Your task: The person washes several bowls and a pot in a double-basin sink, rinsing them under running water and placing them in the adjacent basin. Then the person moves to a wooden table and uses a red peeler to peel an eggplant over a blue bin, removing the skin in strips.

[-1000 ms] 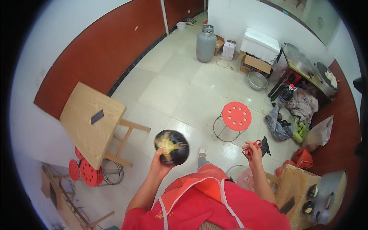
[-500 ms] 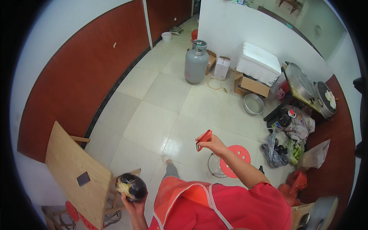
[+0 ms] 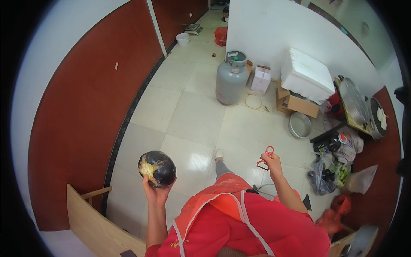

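Observation:
My left hand is raised at the left and grips a big, round, dark eggplant from below. A pale patch with ragged edges on the eggplant faces left, with the thumb against it. Off to the right, my right hand is closed on a red peeler. Its wide blade points down and to the left. The peeler and the eggplant are well apart.
A wooden table stands at lower left. Ahead are a grey gas cylinder, a foam box and a metal basin. Bagged dark vegetables and a rack with pans line the right side.
The view has shifted, with the table lower now. My left hand has lifted the eggplant away from the table edge. My right hand, with the peeler, appears farther right.

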Demonstrator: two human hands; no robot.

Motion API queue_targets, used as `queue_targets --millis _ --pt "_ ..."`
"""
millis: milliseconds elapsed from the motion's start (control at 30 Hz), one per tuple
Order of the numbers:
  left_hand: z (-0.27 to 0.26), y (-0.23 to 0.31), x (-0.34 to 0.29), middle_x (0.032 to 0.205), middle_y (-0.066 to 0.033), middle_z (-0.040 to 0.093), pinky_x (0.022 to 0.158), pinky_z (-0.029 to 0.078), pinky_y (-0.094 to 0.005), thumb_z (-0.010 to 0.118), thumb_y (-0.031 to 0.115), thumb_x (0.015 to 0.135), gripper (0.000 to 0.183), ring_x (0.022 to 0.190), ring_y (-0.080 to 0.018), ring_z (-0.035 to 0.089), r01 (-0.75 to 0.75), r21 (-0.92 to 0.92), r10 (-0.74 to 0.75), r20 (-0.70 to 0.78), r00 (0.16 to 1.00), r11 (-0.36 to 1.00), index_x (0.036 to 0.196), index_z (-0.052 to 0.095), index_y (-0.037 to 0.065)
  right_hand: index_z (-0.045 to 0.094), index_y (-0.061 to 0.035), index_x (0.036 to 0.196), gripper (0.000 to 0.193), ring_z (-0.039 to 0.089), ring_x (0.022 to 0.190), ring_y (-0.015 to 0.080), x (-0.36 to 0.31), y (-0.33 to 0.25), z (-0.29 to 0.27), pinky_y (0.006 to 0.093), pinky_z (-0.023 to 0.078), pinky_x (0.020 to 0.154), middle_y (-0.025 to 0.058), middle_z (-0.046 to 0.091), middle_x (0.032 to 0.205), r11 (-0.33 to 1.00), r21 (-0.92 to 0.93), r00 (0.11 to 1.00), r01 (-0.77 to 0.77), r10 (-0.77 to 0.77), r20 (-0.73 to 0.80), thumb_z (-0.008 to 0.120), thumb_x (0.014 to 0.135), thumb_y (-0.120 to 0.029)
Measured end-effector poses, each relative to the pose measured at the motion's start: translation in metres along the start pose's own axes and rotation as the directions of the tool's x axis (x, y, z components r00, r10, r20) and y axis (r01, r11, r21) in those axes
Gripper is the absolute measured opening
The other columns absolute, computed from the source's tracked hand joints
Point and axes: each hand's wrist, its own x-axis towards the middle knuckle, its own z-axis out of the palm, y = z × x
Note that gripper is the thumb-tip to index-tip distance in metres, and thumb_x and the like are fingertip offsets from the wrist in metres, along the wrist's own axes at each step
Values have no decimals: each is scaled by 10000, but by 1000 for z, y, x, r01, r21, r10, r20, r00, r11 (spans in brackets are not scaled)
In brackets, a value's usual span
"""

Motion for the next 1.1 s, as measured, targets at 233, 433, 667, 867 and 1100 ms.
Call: queue_targets --millis 233,433,667,867,1100 --pt "41 37 157 1342 -128 512 964 443 -542 633 493 793 679 1206 -330 515 -72 -64 60 -179 982 995 1352 461 147 561 -37 1038 222 672 838 169 214 -81 100 315 572 651 84 658 940 970 175 973 -168 134 187 565 948 -239" --pt "67 81 279 1322 -135 524 939 456 -525 640 500 802 679 1193 -332 523 -179 -71 156 -253 955 981 1344 459 133 571 -11 1046 223 678 844 181 390 -174 209 280 561 688 95 657 940 984 172 937 -51 -13 349 575 937 -206" --pt "107 160 511 1343 -133 492 918 474 -537 644 490 799 701 1198 -328 520 -117 0 111 -302 947 993 1364 421 140 588 -24 1032 161 677 844 171 538 -219 277 260 561 696 100 674 962 993 98 991 -70 57 124 564 946 -158" --pt "219 225 726 1337 -147 501 940 484 -547 645 431 823 656 1213 -326 519 33 76 -21 -151 988 997 1356 423 119 581 -68 1023 159 679 771 163 605 -256 280 291 572 666 108 685 915 935 336 984 -116 153 -86 560 954 -210" --pt "313 223 942 1347 -148 494 971 477 -531 636 423 820 682 1218 -324 519 158 133 -165 41 986 978 1374 403 100 579 -86 997 185 686 707 170 733 -258 307 286 556 590 54 671 830 888 460 918 -5 187 -350 523 974 -261"
